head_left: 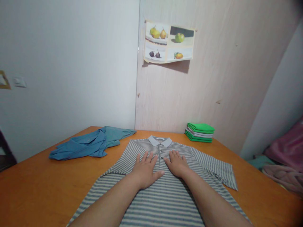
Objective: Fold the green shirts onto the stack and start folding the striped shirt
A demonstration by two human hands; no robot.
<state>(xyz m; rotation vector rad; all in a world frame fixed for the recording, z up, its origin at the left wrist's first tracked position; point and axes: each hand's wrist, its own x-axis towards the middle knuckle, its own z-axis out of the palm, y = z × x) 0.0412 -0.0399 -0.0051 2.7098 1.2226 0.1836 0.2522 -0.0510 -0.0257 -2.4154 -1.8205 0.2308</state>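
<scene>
A grey-and-cream striped polo shirt (163,195) lies front side up, its plain grey collar (155,141) toward the wall. My left hand (145,170) rests flat on the chest, left of the button placket (159,156), fingers spread and thumb out to the right. Just right of the placket, my right hand (177,163) also lies flat, palm down on the cloth. The shirt's right-hand sleeve (220,165) stretches out over the table, while the left-hand sleeve (127,157) appears folded in over the body. The lower hem is out of view.
The shirt is on an orange-brown table (30,186). Crumpled blue garments (87,143) lie at the back left. A folded stack of green and grey cloth (200,132) stands at the back right. Behind is a wall with a fruit poster (169,42); pink fabric (287,149) lies beyond the right edge.
</scene>
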